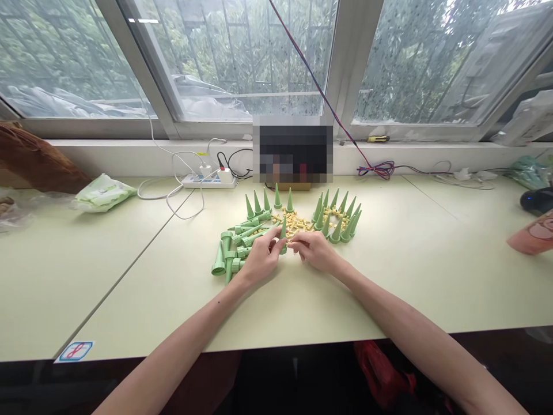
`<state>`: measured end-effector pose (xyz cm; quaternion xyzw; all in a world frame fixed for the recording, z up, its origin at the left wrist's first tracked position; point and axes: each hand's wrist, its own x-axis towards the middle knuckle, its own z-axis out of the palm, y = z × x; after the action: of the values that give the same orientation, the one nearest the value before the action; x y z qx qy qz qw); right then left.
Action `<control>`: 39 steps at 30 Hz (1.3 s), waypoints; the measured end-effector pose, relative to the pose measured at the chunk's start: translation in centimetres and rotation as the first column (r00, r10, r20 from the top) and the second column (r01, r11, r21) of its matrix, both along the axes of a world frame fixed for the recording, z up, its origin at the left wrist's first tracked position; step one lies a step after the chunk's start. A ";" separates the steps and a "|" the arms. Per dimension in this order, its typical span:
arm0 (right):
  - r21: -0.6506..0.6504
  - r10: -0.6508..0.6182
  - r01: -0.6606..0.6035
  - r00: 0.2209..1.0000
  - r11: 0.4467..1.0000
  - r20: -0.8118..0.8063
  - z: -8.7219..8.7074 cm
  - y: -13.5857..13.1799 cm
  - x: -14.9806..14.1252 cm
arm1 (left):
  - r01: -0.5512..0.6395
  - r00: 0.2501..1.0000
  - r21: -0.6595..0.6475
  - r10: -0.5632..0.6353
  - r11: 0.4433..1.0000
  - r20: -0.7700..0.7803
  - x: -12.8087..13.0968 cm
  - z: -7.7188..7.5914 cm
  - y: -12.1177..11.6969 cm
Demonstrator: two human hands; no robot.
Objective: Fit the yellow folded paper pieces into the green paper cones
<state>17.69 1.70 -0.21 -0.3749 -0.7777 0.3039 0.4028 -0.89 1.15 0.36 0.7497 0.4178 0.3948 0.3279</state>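
Note:
My left hand [264, 252] is closed around a green plastic spike [283, 229], its tip pointing up. Close against the spike's lower part, my right hand [314, 249] pinches a small yellow peg [290, 242]. Just beyond both hands lies a loose heap of small yellow pegs [296, 220]. Green spikes [243, 235] lie jumbled to the left of my left hand, several on their sides. Behind the heap, more green spikes [277, 197] stand upright in a row. To the right, upright spikes [345, 230] form a ring around other yellow pegs [335, 218].
A power strip [209, 180] with plugs and looping white cables lies at the back left, near a green-white packet [103, 193]. A pixelated dark object [294, 151] stands at the back. Bundled wires [375, 169] lie at right; an orange cup [532, 235] is at the right edge.

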 end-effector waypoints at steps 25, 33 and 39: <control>0.074 -0.085 0.086 0.996 0.994 -0.019 -0.7 0.1 -0.3 | -0.099 0.993 -0.028 0.100 0.995 0.055 0.6 0.7 -0.3; 0.258 -0.078 0.068 0.997 0.964 0.029 -1.5 0.8 -0.1 | -0.129 0.977 -0.111 0.146 0.985 0.158 0.5 0.8 0.1; 0.284 -0.080 0.050 0.992 0.958 0.096 -1.4 0.9 0.0 | -0.076 0.983 -0.118 0.095 0.990 0.160 0.6 0.8 0.0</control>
<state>17.74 2.63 -1.64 -0.3551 -0.8206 0.1565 0.4196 -0.33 1.15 1.19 0.6762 0.4425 0.4453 0.3855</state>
